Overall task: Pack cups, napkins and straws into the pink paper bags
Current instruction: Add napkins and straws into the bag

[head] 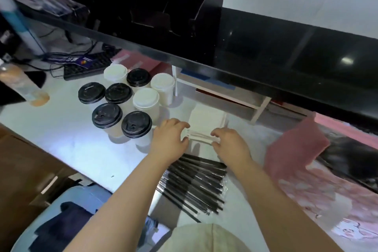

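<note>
- the napkins (pixel 206 118), a white stack, are seen at the centre of the frame on the white worktop (pixel 67 135).
- the near edge of the stack is held at its left end by the left grip (pixel 169 135), with fingers and thumb curled narrowly round it.
- the right end of the same edge is pinched by the right grip (pixel 231 143), likewise narrow.
- eight lidded cups (pixel 118 93) are grouped left of centre, the nearest just beside the left grip; five black lids and three white ones are shown.
- a bundle of black straws (pixel 194 182) in clear wrap is laid below the grips, between the two forearms.
- a pink bag (pixel 296 149) is stood at the right of the frame, near the right grip but apart from it.
- flat pink sheets (pixel 139 61) are laid above the cups; whether they are bags cannot be told.
- a keyboard (pixel 86 65) is placed at the upper left, and a blurred bottle (pixel 22 86) at the left edge.
</note>
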Demonstrator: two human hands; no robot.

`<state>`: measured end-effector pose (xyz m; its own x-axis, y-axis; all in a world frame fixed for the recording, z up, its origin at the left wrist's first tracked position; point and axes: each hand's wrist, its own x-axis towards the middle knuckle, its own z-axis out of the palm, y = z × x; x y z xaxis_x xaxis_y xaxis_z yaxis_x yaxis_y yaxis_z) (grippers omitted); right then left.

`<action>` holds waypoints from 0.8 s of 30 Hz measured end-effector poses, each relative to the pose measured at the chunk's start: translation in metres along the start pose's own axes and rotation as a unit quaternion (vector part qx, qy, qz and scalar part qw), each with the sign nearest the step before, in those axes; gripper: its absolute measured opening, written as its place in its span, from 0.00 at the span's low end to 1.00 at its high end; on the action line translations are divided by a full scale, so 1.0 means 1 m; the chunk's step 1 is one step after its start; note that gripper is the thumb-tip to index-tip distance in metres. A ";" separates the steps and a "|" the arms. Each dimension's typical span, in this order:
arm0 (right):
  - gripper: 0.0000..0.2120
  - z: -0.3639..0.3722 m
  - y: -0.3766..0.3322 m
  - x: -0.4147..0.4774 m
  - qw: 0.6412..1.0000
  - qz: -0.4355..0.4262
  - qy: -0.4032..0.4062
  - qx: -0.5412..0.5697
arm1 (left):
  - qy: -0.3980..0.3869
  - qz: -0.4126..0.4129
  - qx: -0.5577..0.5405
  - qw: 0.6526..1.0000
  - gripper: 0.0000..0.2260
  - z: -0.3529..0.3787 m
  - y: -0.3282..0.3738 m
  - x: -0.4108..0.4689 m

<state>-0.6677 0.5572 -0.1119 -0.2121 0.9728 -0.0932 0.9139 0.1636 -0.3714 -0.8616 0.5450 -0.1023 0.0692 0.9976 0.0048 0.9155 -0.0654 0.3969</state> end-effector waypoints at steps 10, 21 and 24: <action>0.13 0.028 0.006 0.052 0.996 0.001 0.082 0.030 | -0.006 -0.009 -0.043 0.999 0.17 0.019 -0.019 0.031; 0.16 0.021 0.009 0.102 0.991 0.089 0.074 -0.064 | -0.014 -0.002 -0.059 0.998 0.18 0.024 -0.006 0.081; 0.17 0.029 0.011 0.101 0.991 0.093 0.063 -0.072 | -0.015 -0.007 -0.063 0.998 0.17 0.027 -0.007 0.086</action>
<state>-0.6887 0.6521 -0.1519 0.0016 0.9996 -0.0283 0.9752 -0.0078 -0.2213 -0.8509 0.6306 -0.1293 0.0705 0.9971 -0.0280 0.8596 -0.0465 0.5089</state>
